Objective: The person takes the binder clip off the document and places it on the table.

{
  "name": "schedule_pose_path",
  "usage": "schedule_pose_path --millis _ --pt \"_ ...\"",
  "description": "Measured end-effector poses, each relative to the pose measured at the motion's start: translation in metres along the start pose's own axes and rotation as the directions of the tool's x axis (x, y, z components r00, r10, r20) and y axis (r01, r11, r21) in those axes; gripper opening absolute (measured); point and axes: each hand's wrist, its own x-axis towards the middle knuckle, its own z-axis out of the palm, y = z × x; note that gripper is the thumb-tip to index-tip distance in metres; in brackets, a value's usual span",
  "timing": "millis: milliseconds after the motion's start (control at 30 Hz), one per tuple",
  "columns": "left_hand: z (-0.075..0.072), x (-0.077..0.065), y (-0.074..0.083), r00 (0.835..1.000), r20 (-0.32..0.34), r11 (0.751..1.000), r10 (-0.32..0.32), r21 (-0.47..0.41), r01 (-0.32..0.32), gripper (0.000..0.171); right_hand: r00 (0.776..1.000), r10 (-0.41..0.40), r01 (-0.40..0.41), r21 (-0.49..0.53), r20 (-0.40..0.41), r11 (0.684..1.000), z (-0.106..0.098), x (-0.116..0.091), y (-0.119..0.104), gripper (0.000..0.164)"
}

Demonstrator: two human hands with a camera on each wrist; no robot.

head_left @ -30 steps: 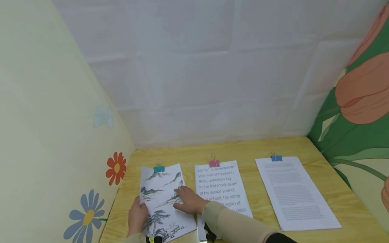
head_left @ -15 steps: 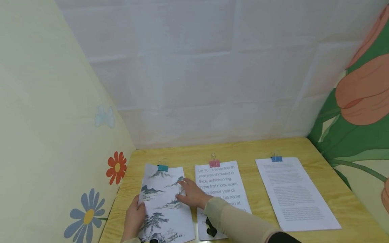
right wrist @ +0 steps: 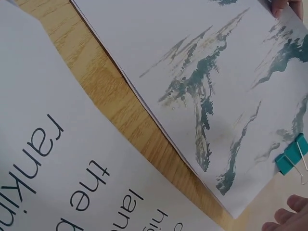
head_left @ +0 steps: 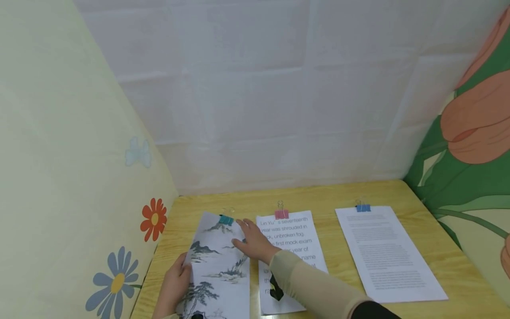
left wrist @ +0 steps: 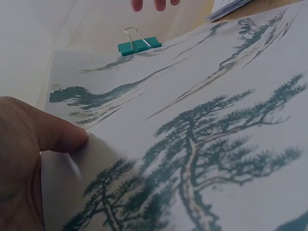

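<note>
A stack of paper [head_left: 217, 261] printed with an ink landscape of mountains and pines lies at the left of the table, a teal binder clip [head_left: 226, 220] on its top edge. My left hand [head_left: 173, 281] grips the stack's left edge; in the left wrist view its thumb [left wrist: 67, 138] presses on the printed face, while the fingers beneath are hidden. Near the top right corner, my right hand [head_left: 255, 243] has its fingers spread and holds nothing. The right wrist view shows those fingertips [right wrist: 284, 216] just apart from the clip [right wrist: 292, 156].
Beside the painting lies a large-print text stack [head_left: 291, 235] with a pink binder clip [head_left: 281, 214], partly under my right forearm. Farther right is a small-print stack [head_left: 386, 252] with a blue binder clip [head_left: 363, 208]. A white sheet [head_left: 279, 110] hangs behind the wooden table [head_left: 318, 195].
The landscape stack has turned clockwise, its clipped top edge shifting right. My right hand has moved from the sheet's right side up toward the clip. My left hand keeps its grip, slightly lower left.
</note>
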Motion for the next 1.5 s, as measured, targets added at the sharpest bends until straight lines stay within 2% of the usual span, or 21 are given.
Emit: schedule_pose_path --millis 133,367,600,767,967,1067,1200,1367,1500 --pt "-0.001 -0.002 0.0 0.999 0.005 0.999 0.051 0.007 -0.051 0.044 1.0 -0.001 0.002 0.032 -0.017 0.999 -0.002 0.0 0.004 0.074" --pt "-0.001 -0.005 0.006 0.997 0.037 0.997 0.073 0.002 -0.073 0.043 0.997 0.002 0.008 0.12 -0.078 0.993 -0.011 0.0 0.002 0.076" --pt "-0.004 -0.007 0.012 0.992 0.062 0.994 0.113 0.0 -0.113 0.041 0.995 0.021 0.001 0.211 -0.099 0.977 -0.02 0.0 0.001 0.066" --pt "-0.008 -0.01 0.016 0.987 0.059 0.988 0.15 0.028 -0.152 0.039 0.992 0.037 0.001 0.305 -0.117 0.952 -0.025 0.0 -0.003 0.062" --pt "-0.013 -0.013 0.019 0.982 0.05 0.982 0.184 0.025 -0.185 0.038 0.983 0.103 -0.024 0.445 -0.155 0.895 -0.032 0.002 -0.009 0.052" --pt "-0.014 -0.013 0.018 0.985 0.056 0.986 0.165 0.004 -0.165 0.04 0.975 0.124 -0.018 0.493 -0.183 0.87 -0.033 0.002 -0.01 0.046" --pt "-0.014 -0.013 0.015 0.989 0.069 0.991 0.132 -0.016 -0.131 0.042 0.973 0.118 0.002 0.512 -0.201 0.859 -0.034 0.0 -0.01 0.035" --pt "-0.014 -0.013 0.012 0.99 0.09 0.994 0.108 -0.034 -0.106 0.042 0.977 0.045 0.066 0.491 -0.21 0.869 -0.036 -0.004 -0.008 0.029" --pt "-0.016 -0.011 0.011 0.99 0.12 0.996 0.077 -0.061 -0.07 0.043 0.978 0.013 0.094 0.498 -0.207 0.862 -0.04 -0.008 -0.007 0.024"
